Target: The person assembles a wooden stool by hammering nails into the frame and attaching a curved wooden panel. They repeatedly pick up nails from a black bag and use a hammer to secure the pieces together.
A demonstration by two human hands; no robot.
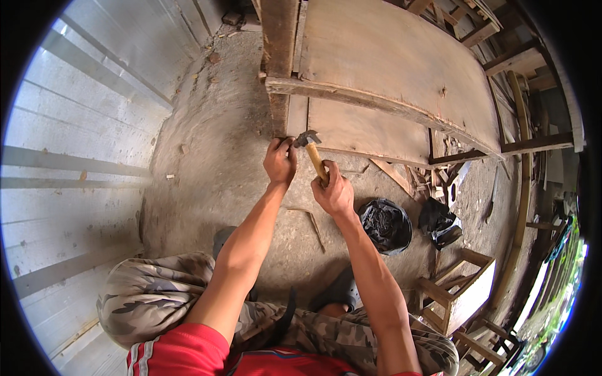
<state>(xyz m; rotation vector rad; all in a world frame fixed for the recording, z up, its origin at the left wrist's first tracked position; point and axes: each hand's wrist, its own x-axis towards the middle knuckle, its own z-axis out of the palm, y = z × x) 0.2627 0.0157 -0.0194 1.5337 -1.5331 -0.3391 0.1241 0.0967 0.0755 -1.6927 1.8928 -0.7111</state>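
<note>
My right hand [335, 191] grips a claw hammer [315, 158] by its yellowish wooden handle. The dark metal head is close beside the fingers of my left hand [280, 164]. Those fingers are pinched together at the lower end of an upright wooden post [279, 116]; whatever they may hold is too small to make out. The post belongs to a wooden frame with a horizontal rail [376, 100] and pale plywood panels [389, 47].
Corrugated metal sheeting [81, 131] walls the left side. On the rough concrete floor [207, 150] lie a bent thin strip [313, 229], a black bag-lined bucket [385, 227], another black bag [439, 222] and wood scraps [439, 188]. A small wooden frame [461, 288] stands at the lower right.
</note>
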